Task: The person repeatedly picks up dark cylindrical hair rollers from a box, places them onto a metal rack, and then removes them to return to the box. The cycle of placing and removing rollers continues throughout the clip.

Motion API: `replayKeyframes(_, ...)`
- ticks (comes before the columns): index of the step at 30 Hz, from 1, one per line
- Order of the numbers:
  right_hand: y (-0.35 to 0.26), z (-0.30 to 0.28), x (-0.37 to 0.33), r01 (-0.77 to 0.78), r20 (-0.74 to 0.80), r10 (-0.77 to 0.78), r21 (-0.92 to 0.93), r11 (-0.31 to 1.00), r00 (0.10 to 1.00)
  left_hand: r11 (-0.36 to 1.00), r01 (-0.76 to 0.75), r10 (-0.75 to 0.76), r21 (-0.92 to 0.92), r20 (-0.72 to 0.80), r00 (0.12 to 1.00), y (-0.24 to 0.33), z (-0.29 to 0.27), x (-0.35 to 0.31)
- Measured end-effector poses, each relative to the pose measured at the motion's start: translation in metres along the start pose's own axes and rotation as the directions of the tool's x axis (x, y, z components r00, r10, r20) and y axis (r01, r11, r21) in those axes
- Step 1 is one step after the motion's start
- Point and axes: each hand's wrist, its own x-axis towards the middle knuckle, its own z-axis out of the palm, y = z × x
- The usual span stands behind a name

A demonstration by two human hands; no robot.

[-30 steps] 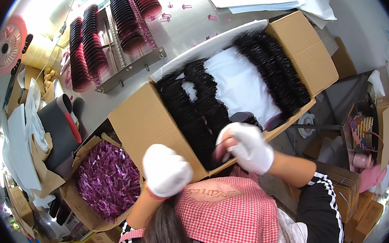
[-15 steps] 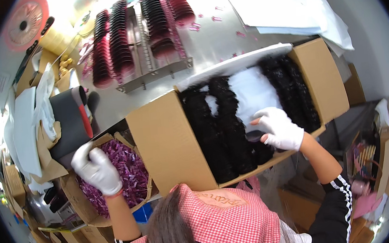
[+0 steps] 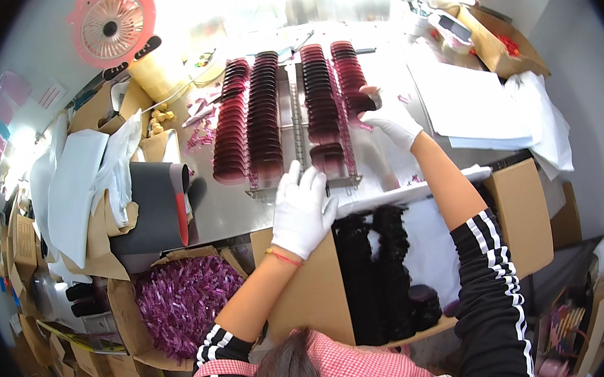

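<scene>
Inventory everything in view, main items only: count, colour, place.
Fan: one, pink, upper left
Disc rows: four, dark red, along rack
Rack: one, silver, on table
Table: one, grey, centre
Sheets: several, white, table's right
Large carton: one, brown, table's near edge
Black stacks: several, black, in large carton
Purple pieces: many, purple, lower-left box
Curled sheet: one, grey, red edge, left
Left hand: one, white-gloved, near rack's front
Right hand: one, white-gloved, at rightmost row

Bright overall; glare at top; edges bowed.
</scene>
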Motion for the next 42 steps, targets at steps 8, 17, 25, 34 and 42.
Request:
replayKeyframes(8,-0.016,0.03,-0.01,0.211,0.059,-0.203,-0.241,0.947,0.977,0.997,0.042,-0.04,-0.067,0.03,0.999,-0.002,-0.007,-0.005)
replayKeyframes(17,0.005,0.04,-0.004,0.506,0.198,-0.693,-0.818,0.272,0.693,0.995,0.047,-0.044,-0.085,0.036,0.998,-0.004,-0.01,-0.004)
replayKeyframes(25,-0.112,0.069,-0.111,0.419,0.173,-0.383,-0.439,0.795,0.908,-0.637,0.12,-0.462,-0.761,0.502,0.731,0.042,-0.04,0.006)
replayKeyframes(34,-0.028,-0.004,-0.005,0.072,-0.213,-0.27,-0.646,0.76,0.939,-0.16,0.524,-0.423,-0.837,0.537,0.729,0.031,-0.007,0.0)
replayKeyframes(42,-0.005,-0.024,0.076,-0.052,0.198,0.013,0.189,0.981,0.98,0.762,0.367,-0.325,-0.533,0.174,0.929,0.004,0.012,0.007)
